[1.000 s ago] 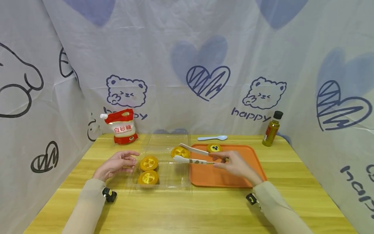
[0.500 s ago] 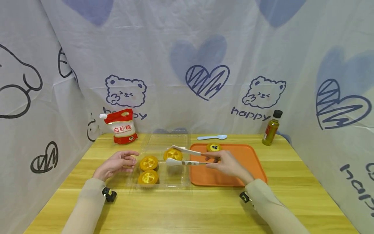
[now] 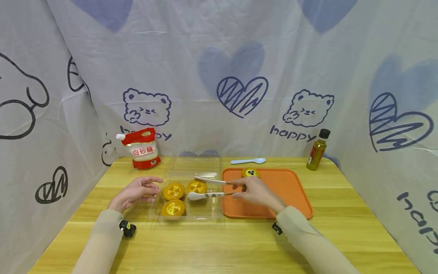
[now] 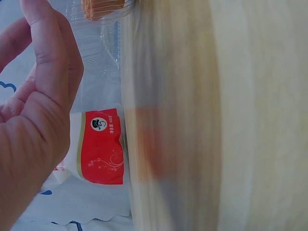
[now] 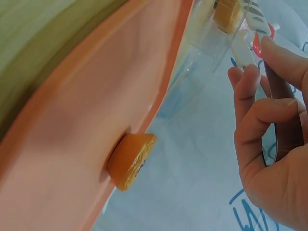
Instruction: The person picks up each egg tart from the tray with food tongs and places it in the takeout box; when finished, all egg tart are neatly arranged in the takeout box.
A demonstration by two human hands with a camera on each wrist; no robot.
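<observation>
Tarts [image 3: 172, 208]: I count four on the desk [image 3: 205, 243]. Nearest sits front-left in one clear open box [image 3: 208, 208], second directly behind it, third at the second's right, between the tips of one pair of tongs [image 3: 215, 195]; can't tell if they squeeze it. Left grip [image 3: 141, 190] half-relaxed, holding nothing, just beside the box. Right grip [image 3: 254, 190] closed round the tongs, their arms partly spread; it blocks some of one orange tray [image 3: 289, 190]. Fourth tart, dark-spotted, at the tray's back edge. Farther: one sugar bag [image 3: 143, 150], one bottle [image 3: 316, 154], one spoon [image 3: 248, 161].
</observation>
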